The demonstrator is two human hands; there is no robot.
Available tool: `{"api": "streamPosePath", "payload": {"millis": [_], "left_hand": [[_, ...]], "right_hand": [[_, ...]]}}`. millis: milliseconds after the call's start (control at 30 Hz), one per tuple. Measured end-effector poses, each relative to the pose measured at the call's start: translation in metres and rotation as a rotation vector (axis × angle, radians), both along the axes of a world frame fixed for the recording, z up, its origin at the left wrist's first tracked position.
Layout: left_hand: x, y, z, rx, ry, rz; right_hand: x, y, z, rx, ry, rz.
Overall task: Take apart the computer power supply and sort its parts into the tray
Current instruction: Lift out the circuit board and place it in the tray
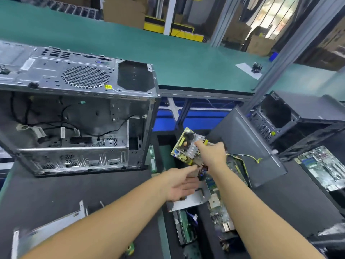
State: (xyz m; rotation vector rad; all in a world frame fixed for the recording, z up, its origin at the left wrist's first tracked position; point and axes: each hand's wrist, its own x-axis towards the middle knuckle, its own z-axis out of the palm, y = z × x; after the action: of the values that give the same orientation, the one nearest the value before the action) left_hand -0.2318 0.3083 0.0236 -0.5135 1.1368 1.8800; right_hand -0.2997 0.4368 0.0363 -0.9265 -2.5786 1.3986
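1. Yellow-green power supply board, head view: it is held in the air, tilted, component side towards the camera, above the gap between two dark desk surfaces.
2. Right hand: its fingers are curled round the right edge of the board and grip it. The arm reaches in from lower right.
3. Left hand: palm down, fingers stretched forward and fairly straight, gripping nothing that I can see. One fingertip reaches the lower corner of the board; whether it touches is unclear because of blur.
4. Yellow and black wires trail from the board area to the right, across a grey side panel that leans in the gap.
5. A bare metal housing sits just under the left hand, partly hidden by it.
6. Loose circuit boards lie below the housing, down in the gap. Detail is too blurred to sort by type.
7. An open silver computer case lies on its side on the left desk, with cables inside.
8. A second, dark case is at right, with a motherboard beside it.
9. A metal bracket is at lower left on the desk, blurred.
10. A green belt runs behind, carrying a small black fan on white paper.
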Motion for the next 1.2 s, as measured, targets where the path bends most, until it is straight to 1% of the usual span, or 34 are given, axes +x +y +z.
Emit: {"api": "streamPosePath", "payload": {"millis": [67, 133, 200, 300, 433, 567, 667, 800, 1033, 1200], "left_hand": [[-0.013, -0.008, -0.019, -0.184, 0.056, 0.119], [-0.025, -0.017, -0.032, -0.359, 0.095, 0.259], [-0.038, -0.024, -0.044, -0.48, 0.165, 0.344], [-0.056, -0.029, -0.054, -0.643, 0.297, 0.321], [-0.067, -0.027, -0.062, -0.786, 0.315, 0.253], [-0.067, -0.025, -0.071, -0.781, 0.304, 0.215], [-0.068, -0.029, -0.078, -0.767, 0.249, 0.247], [-0.074, -0.038, -0.084, -0.743, 0.215, 0.263], [-0.071, -0.044, -0.091, -0.699, 0.217, 0.154], [-0.063, -0.053, -0.092, -0.699, 0.214, 0.111]], "right_hand": [[-0.016, -0.001, -0.015, 0.146, -0.062, 0.105], [-0.027, -0.007, -0.028, 0.215, -0.093, 0.195], [-0.037, -0.016, -0.038, 0.262, -0.108, 0.269], [-0.048, -0.034, -0.047, 0.341, -0.109, 0.37], [-0.067, -0.044, -0.058, 0.397, -0.147, 0.44], [-0.077, -0.042, -0.078, 0.451, -0.217, 0.465], [-0.079, -0.041, -0.098, 0.484, -0.253, 0.487], [-0.081, -0.047, -0.117, 0.476, -0.272, 0.479], [-0.09, -0.046, -0.124, 0.451, -0.273, 0.434], [-0.091, -0.046, -0.127, 0.501, -0.274, 0.441]]}}
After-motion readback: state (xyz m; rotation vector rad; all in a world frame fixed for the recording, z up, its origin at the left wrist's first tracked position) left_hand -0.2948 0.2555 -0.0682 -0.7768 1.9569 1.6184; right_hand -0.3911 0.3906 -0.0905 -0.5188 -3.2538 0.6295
